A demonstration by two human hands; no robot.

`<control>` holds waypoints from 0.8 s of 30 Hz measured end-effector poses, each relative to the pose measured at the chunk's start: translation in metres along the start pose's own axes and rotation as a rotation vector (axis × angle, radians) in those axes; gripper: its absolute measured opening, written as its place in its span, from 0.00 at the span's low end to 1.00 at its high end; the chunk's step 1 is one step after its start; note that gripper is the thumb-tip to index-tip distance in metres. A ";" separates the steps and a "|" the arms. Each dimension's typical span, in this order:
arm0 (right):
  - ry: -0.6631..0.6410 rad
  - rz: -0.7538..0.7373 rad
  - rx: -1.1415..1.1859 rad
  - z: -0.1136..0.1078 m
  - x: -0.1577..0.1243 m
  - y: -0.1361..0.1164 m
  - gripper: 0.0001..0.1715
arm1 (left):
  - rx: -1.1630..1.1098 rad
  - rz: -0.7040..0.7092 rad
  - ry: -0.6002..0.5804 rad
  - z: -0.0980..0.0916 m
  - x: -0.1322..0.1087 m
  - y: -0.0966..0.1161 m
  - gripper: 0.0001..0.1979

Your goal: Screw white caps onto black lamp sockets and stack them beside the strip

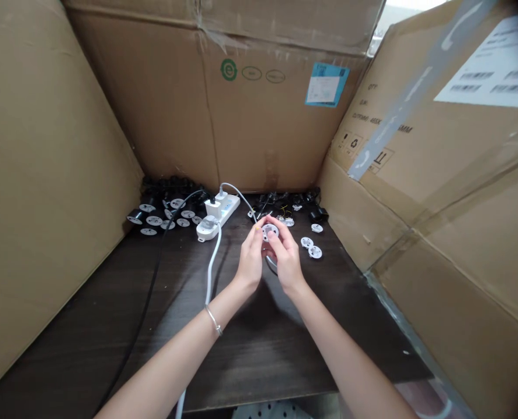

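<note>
Head cam, from my remote seat: left hand (251,259) and right hand (287,259) together, fingers clamped on white disc (269,230), 12 o'clock between them. Round face, no long axis I can see; neither hand nearer. Loose discs (315,252) 3 o'clock.

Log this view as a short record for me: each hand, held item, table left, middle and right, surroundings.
Left hand: raised above table, at held disc; bangle on wrist
Right hand: at same disc, thumb on its face
Held item: round white disc
Table left: black parts, white-faced pieces
Table middle: power strip, plugs inserted
Table right: loose discs
Surroundings: cardboard left, behind, right
</note>
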State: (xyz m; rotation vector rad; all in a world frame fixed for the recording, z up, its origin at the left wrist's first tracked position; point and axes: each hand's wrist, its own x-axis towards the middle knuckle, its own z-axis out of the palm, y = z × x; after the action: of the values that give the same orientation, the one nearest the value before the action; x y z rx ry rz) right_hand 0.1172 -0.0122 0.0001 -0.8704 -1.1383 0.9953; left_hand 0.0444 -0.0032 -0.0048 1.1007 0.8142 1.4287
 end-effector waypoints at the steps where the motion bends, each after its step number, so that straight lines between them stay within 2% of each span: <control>1: 0.008 0.006 0.017 0.000 0.000 0.000 0.21 | 0.032 0.016 0.009 0.000 0.000 0.000 0.23; 7: 0.099 -0.027 0.007 0.000 0.000 0.002 0.17 | 0.177 0.181 0.013 -0.001 -0.002 -0.005 0.18; 13: 0.187 -0.133 -0.083 0.000 -0.003 0.001 0.12 | 0.257 0.220 0.067 0.003 -0.010 0.000 0.16; 17: 0.164 -0.117 -0.042 -0.003 0.000 -0.002 0.12 | 0.232 0.197 0.041 0.005 -0.009 0.001 0.17; 21: 0.092 -0.030 -0.035 -0.006 0.004 -0.002 0.18 | 0.086 0.037 -0.050 0.004 -0.003 0.001 0.20; 24: 0.010 -0.110 -0.116 -0.005 0.003 0.000 0.20 | 0.029 0.014 -0.012 0.000 0.002 0.005 0.19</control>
State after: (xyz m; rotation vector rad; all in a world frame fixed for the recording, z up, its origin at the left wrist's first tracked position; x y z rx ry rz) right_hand 0.1226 -0.0101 0.0000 -0.8941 -1.2320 0.8410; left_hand 0.0433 -0.0024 -0.0001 1.1380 0.8226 1.4251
